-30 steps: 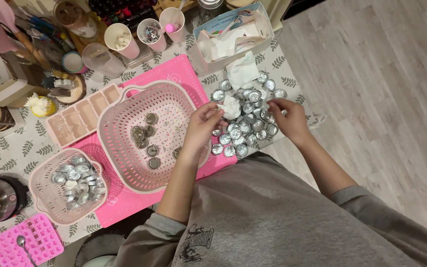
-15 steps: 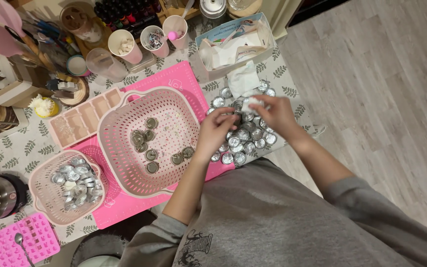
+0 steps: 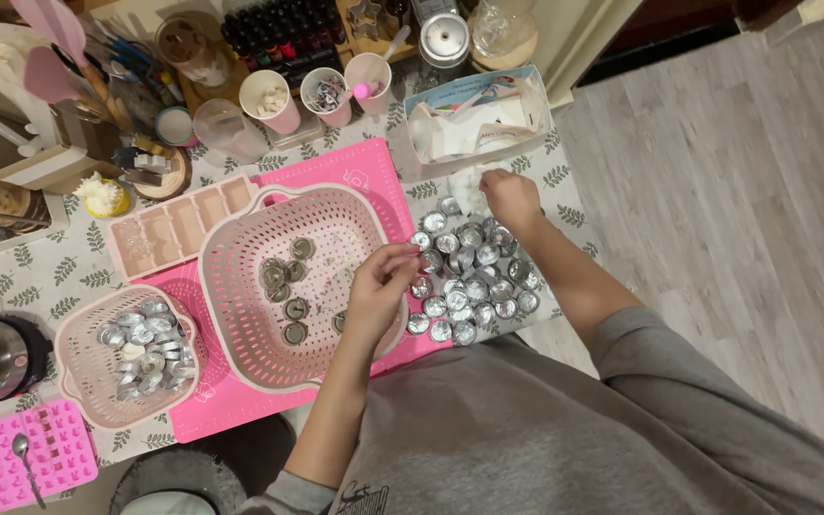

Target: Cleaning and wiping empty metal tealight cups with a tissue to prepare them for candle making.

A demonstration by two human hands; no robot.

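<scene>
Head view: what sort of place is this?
Probably a home craft table, perhaps for candle making. It shows in the heap of small metal cups, the pink baskets holding more, the pink silicone mould, and the row of small bottles at the back.

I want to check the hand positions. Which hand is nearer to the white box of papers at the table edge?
Right. The right hand is just below the white box. The left hand is lower, over the large pink basket rim.

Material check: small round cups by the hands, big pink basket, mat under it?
Small round cups: thin metal, probably aluminium; shiny silver glints. Big pink basket: moulded plastic, matte, with a perforated grid wall. Pink mat: flat, smooth, likely silicone, though that is unsure.
</scene>
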